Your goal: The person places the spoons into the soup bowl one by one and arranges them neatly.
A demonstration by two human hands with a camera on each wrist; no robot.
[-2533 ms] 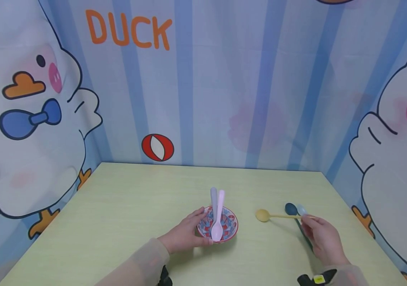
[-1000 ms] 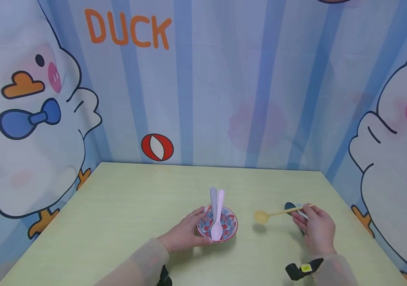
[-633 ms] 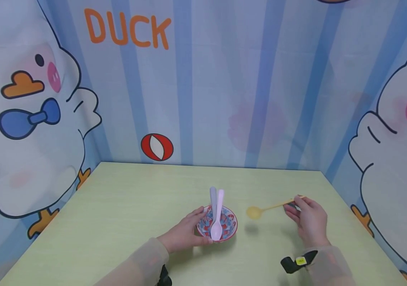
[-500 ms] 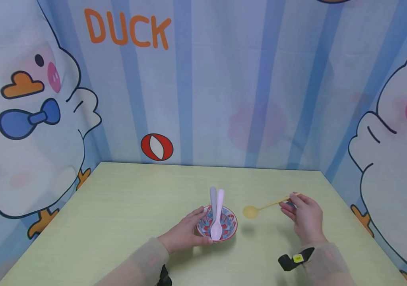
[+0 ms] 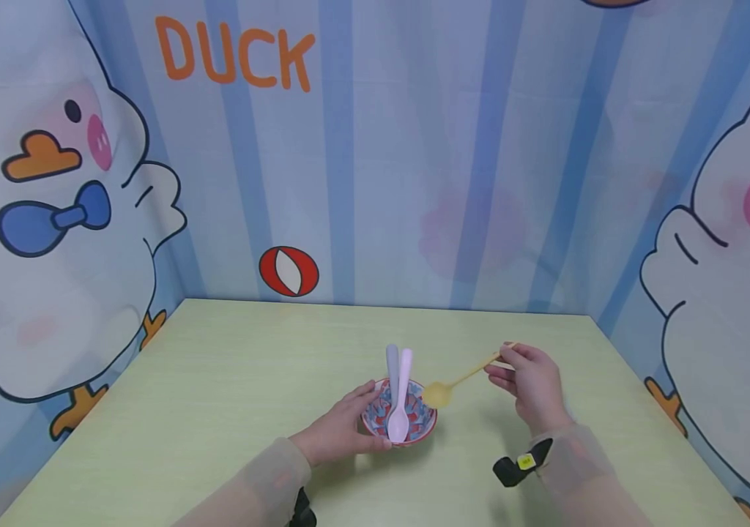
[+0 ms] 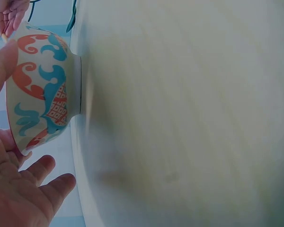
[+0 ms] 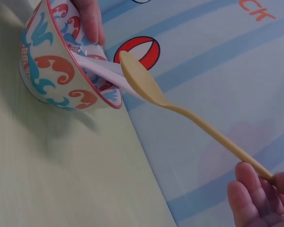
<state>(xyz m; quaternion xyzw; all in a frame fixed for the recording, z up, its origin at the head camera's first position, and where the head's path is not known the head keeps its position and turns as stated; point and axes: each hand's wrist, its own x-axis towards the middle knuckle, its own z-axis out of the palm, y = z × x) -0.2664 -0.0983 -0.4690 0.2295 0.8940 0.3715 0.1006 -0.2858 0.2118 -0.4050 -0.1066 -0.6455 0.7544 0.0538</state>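
Observation:
A small bowl [image 5: 422,427] with a red rim and red-blue pattern stands on the table. My left hand [image 5: 338,433] holds it at its left side, thumb and fingers at the rim. Two spoons lean inside, bowl ends down: a pink spoon [image 5: 398,424] and a grey-purple spoon [image 5: 392,364]. My right hand [image 5: 535,384] pinches a yellow spoon [image 7: 142,80] near the end of its handle. That spoon slants down to the left, its head overlapping the bowl's right rim in the head view; the right wrist view shows it raised by the pink handle.
The pale table [image 5: 250,366] backs onto a striped blue curtain [image 5: 401,146] with duck prints. Part of a dark spoon [image 6: 72,18] shows at the top of the left wrist view; in the head view my right hand and forearm hide that spot.
My right hand has lifted the yellow spoon and carried it left from beside the dark and pale blue spoons to the bowl's right rim. My left hand and the bowl have stayed still.

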